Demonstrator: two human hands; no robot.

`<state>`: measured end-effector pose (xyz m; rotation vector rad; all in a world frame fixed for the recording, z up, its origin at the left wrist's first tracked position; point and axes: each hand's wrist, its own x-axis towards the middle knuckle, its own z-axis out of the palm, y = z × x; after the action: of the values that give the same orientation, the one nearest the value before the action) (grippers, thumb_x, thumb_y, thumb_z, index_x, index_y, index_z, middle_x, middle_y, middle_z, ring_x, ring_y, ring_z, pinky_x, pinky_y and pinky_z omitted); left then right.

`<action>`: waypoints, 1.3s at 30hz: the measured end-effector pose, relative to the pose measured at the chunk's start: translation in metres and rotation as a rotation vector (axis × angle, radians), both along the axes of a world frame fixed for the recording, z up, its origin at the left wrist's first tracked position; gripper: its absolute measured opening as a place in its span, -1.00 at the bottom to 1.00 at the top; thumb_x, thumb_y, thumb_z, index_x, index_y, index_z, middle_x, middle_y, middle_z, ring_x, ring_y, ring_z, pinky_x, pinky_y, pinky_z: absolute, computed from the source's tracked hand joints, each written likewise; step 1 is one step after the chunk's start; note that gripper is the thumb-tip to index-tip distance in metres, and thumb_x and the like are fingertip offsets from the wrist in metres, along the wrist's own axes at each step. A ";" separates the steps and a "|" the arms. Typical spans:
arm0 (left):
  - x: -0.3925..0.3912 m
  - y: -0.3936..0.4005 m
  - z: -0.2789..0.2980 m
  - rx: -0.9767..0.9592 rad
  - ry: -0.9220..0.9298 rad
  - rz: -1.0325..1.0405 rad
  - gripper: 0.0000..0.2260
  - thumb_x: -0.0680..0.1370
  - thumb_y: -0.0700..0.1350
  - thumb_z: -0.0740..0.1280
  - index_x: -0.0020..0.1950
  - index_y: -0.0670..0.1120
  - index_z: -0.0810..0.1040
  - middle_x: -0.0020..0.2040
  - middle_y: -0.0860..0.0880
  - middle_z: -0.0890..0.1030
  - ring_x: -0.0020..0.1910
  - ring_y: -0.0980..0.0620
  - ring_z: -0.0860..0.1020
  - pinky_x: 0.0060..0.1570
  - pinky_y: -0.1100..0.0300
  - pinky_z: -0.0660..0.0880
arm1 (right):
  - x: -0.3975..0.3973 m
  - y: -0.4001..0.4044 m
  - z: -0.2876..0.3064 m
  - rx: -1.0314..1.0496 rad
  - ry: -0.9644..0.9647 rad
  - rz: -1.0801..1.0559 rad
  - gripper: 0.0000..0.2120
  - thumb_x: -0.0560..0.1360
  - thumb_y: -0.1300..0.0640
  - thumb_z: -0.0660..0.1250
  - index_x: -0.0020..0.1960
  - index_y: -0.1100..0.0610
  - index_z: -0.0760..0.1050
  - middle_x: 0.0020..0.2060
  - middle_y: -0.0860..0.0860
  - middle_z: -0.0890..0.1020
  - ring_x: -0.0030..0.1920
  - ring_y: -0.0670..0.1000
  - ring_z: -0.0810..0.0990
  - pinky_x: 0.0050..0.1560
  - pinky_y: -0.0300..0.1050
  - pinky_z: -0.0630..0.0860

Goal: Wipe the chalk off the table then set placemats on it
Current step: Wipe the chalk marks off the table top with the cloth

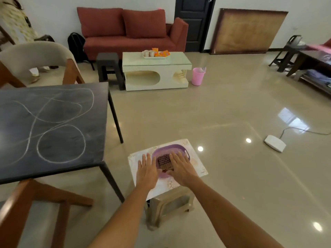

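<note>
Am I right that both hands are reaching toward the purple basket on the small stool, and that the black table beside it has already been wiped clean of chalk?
Not quite: the head view shows white chalk loops still covering the black table. The rest holds: the left hand and right hand are at the purple basket on the small stool.

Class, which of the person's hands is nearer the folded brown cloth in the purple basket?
Right. The right hand lies on the brown cloth; the left hand is beside it, over the purple basket's left rim.
</note>
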<state>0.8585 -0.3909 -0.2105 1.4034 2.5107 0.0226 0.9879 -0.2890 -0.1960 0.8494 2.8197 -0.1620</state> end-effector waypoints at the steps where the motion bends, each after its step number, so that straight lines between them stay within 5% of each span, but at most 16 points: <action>1: 0.005 0.012 0.000 -0.002 0.004 0.013 -0.40 0.65 0.04 0.12 0.57 -0.15 -0.08 0.57 -0.22 -0.09 0.55 -0.20 -0.14 0.49 -0.09 -0.12 | 0.001 0.010 0.001 0.010 -0.003 0.026 -0.26 0.62 -0.23 0.00 0.57 0.23 -0.14 0.57 0.15 -0.03 0.56 0.18 -0.12 0.52 0.12 -0.17; 5: 0.022 0.047 0.009 -0.009 0.016 0.039 -0.32 0.60 -0.07 0.26 0.56 -0.15 -0.09 0.57 -0.22 -0.09 0.55 -0.21 -0.14 0.51 -0.08 -0.11 | 0.004 0.042 0.006 -0.030 -0.026 0.089 -0.31 0.65 -0.15 0.01 0.57 0.24 -0.14 0.57 0.17 -0.04 0.56 0.19 -0.12 0.54 0.14 -0.12; 14: 0.049 0.119 0.009 -0.021 0.028 0.290 -0.49 0.67 -0.04 0.01 0.57 -0.12 -0.10 0.57 -0.19 -0.09 0.55 -0.18 -0.12 0.50 -0.08 -0.09 | 0.014 0.126 0.012 -0.036 -0.027 0.350 -0.43 0.68 0.04 -0.01 0.57 0.23 -0.16 0.57 0.13 -0.08 0.56 0.14 -0.15 0.55 0.09 -0.16; 19: 0.082 0.158 -0.003 0.003 -0.011 0.491 -0.45 0.66 -0.01 0.06 0.56 -0.15 -0.07 0.57 -0.19 -0.06 0.55 -0.16 -0.09 0.51 -0.04 -0.09 | 0.020 0.179 0.005 -0.032 -0.021 0.573 -0.41 0.65 0.10 0.08 0.57 0.25 -0.09 0.57 0.15 0.00 0.56 0.16 -0.08 0.54 0.09 -0.11; 35: 0.113 0.247 -0.071 -0.011 -0.087 1.044 -0.37 0.63 0.10 0.13 0.56 -0.16 -0.06 0.57 -0.17 -0.02 0.55 -0.15 -0.04 0.52 -0.03 -0.01 | -0.042 0.278 -0.038 -0.125 -0.066 1.087 -0.34 0.62 0.11 0.19 0.57 0.24 -0.08 0.56 0.14 0.06 0.56 0.14 -0.02 0.55 0.07 -0.10; 39: 0.117 0.278 -0.085 0.024 -0.087 1.181 -0.34 0.56 0.04 0.32 0.48 -0.33 0.18 0.47 -0.36 0.22 0.47 -0.31 0.22 0.43 -0.12 0.23 | -0.060 0.294 -0.049 -0.188 -0.141 1.236 -0.35 0.60 0.09 0.22 0.56 0.25 0.00 0.54 0.15 0.14 0.54 0.12 0.08 0.54 0.01 -0.02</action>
<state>0.9760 -0.1130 -0.2951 -0.2299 2.8431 0.3174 0.9277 0.0050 -0.2449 -0.9047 2.5868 -0.1498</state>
